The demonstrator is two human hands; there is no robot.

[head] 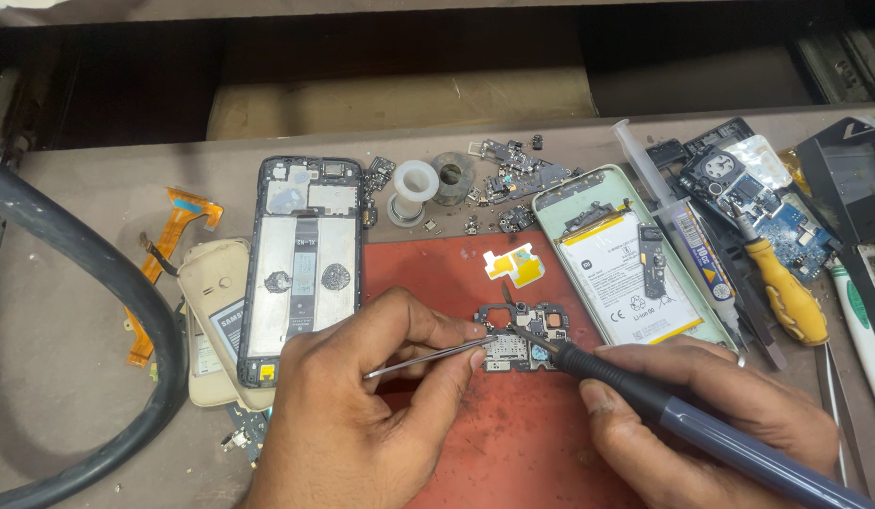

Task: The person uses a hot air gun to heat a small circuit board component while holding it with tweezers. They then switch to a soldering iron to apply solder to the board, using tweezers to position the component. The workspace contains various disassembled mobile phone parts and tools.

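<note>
The left hand [362, 405] is gripping a pair of metal tweezers [428, 358] between thumb and fingers, closed around the shaft, with the tips pointing right and touching the small circuit board [524, 337]. The right hand [711, 415] is wrapping closed around a dark soldering iron [664, 405], holding it like a pen; its thin tip is meeting the same board just beside the tweezer tips. The circuit board is lying flat on the red work mat [513, 443], near the mat's middle, between the two hands.

To the left of the mat, an opened black phone frame [305, 269] is resting face down, partly over a beige phone body [211, 311]. An orange flex cable [169, 254] is lying further left. To the right of the board, a pale green phone shell with a battery [626, 273] is sitting at an angle. A yellow-handled screwdriver [782, 287] is lying well to the right, beside a blue circuit board [791, 231]. A white solder spool [414, 184] and loose small parts are sitting behind the mat. A thick dark cable [107, 273] is curving across the left side of the bench.
</note>
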